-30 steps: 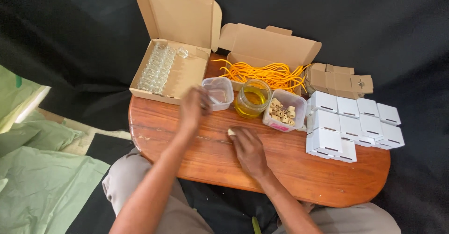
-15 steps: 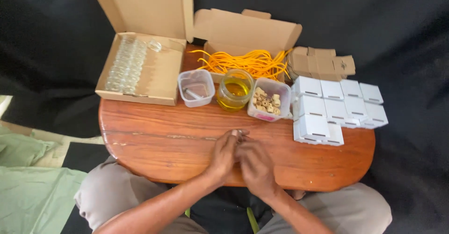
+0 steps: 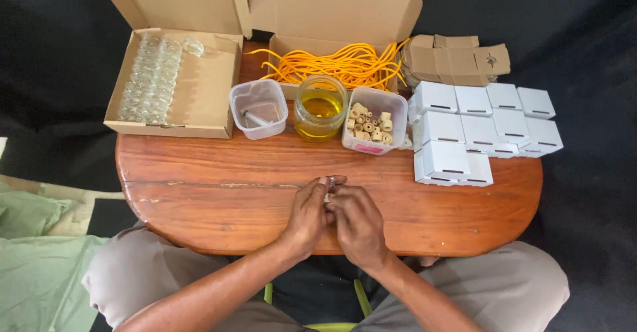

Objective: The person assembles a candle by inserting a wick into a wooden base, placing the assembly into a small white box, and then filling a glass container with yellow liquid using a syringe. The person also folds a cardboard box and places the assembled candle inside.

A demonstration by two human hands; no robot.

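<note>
- Hands meet at the near edge of the oval wooden table (image 3: pixel 199 192): the left hand (image 3: pixel 306 214) and right hand (image 3: pixel 357 224) press together, fingertips pinching a small pale piece (image 3: pixel 330 183) between them; what it is cannot be told, being mostly hidden.
- Beyond the hands stand three containers in a row: a clear plastic tub (image 3: pixel 259 108) with a small tool inside, a glass jar of yellow liquid (image 3: pixel 320 108), and a square tub of tan beads (image 3: pixel 375 120).
- To the right, white folded boxes (image 3: pixel 484 125) sit packed together, some stacked.
- At far left, an open cardboard box (image 3: pixel 199 93) holds rows of small clear glass vials (image 3: pixel 149 80).
- Farthest back, another open carton holds orange cords (image 3: pixel 338 64), with flat brown cardboard blanks (image 3: pixel 454 60) just beside it.
</note>
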